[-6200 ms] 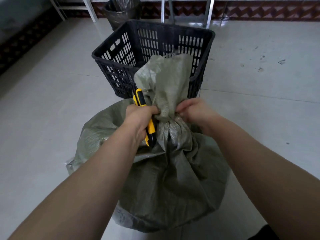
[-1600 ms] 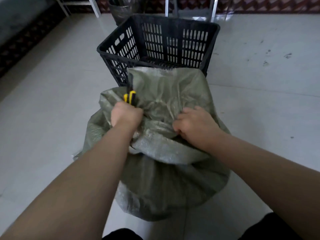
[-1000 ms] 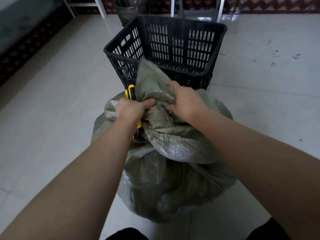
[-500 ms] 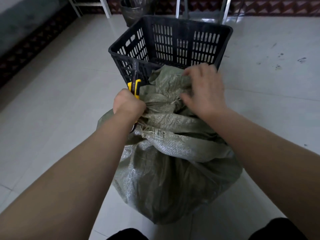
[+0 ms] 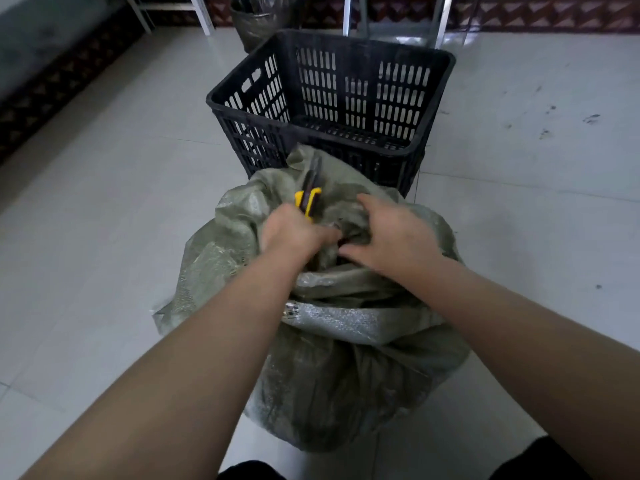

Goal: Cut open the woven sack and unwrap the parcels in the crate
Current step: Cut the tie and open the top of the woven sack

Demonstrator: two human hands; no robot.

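A bulging grey-green woven sack (image 5: 332, 375) stands on the floor in front of me, its top crumpled and folded over. My left hand (image 5: 292, 232) is closed around a yellow and black utility knife (image 5: 308, 199) that points up and away, at the sack's top. My right hand (image 5: 394, 233) presses into the crumpled sack cloth beside it, fingers curled on the fabric. Just behind the sack stands a black slotted plastic crate (image 5: 332, 109); no parcels show inside it. The sack's contents are hidden.
Pale floor tiles (image 5: 104, 220) spread to both sides. A dark bin with a bag liner (image 5: 259, 19) stands behind the crate, near metal frame legs (image 5: 349, 12). White furniture legs (image 5: 204, 15) are at the far left.
My right hand has dropped from the raised sack top to the crumpled cloth beside my left hand. The sack's top has been pushed lower and flatter. The knife stays in my left hand.
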